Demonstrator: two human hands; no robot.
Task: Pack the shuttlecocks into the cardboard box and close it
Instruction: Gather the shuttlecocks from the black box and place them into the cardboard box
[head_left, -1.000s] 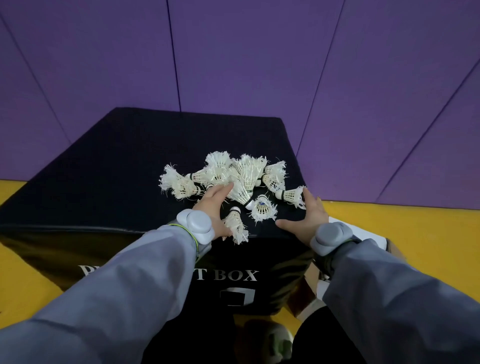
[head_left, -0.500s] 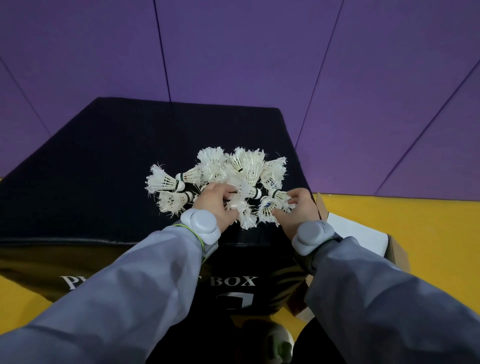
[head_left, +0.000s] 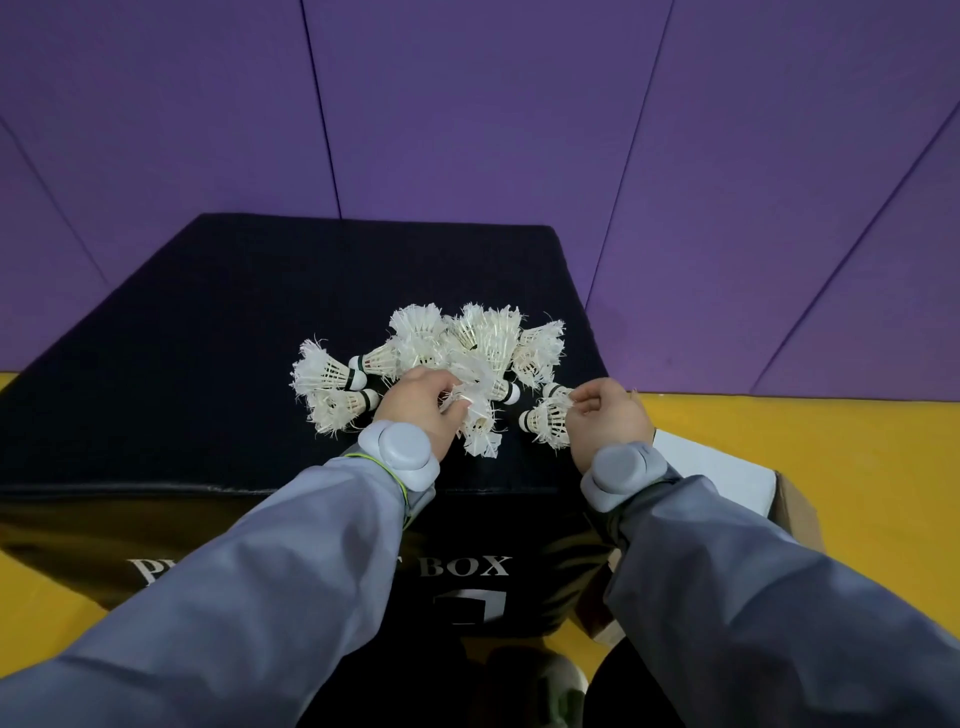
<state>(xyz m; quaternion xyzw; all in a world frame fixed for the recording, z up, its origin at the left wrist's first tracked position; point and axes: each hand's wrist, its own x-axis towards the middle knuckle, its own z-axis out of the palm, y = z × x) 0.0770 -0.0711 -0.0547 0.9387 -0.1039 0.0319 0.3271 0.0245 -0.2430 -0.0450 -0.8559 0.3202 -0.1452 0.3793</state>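
Observation:
Several white feather shuttlecocks (head_left: 467, 343) lie in a heap on top of a black padded block (head_left: 208, 364). My left hand (head_left: 421, 410) is closed on a few shuttlecocks (head_left: 478, 400) at the near side of the heap. My right hand (head_left: 608, 421) pinches the feathers of another shuttlecock (head_left: 548, 423) at the heap's right end. The cardboard box (head_left: 727, 483) stands on the floor to the right of the block, partly hidden behind my right sleeve, with a white inner flap showing.
The black block bears white lettering on its front face (head_left: 467, 566). Purple mats (head_left: 519, 130) line the wall behind it. Yellow floor (head_left: 857, 467) lies to both sides. A shoe (head_left: 550, 691) shows at the bottom.
Both hands went from flat and spread beside the heap to closed on shuttlecocks. The loose shuttlecocks near the front edge were gathered toward the heap.

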